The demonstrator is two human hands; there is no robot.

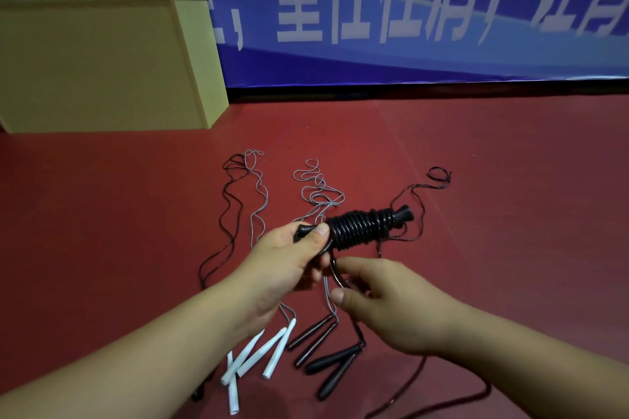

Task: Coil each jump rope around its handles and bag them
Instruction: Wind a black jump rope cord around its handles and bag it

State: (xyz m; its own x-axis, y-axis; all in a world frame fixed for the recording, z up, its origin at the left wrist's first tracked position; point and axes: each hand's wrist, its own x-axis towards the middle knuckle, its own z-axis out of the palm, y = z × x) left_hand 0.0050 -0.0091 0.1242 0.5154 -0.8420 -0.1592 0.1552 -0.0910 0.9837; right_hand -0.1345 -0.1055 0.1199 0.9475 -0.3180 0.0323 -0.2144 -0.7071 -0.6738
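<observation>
My left hand (289,260) grips the near end of a pair of black handles (366,228) with black rope coiled tightly around them, held above the red floor. My right hand (381,299) pinches the loose black rope (335,274) just below the coil. The rest of that rope (420,201) trails away to the far right. Below my hands lie white handles (258,357) and two pairs of black handles (326,354) with thin grey and black ropes (252,201) stretching away across the floor.
A tan cardboard box (102,65) stands at the back left. A blue banner with white characters (408,10) runs along the wall. Another dark rope (429,391) curls at the lower right on the red floor (510,180).
</observation>
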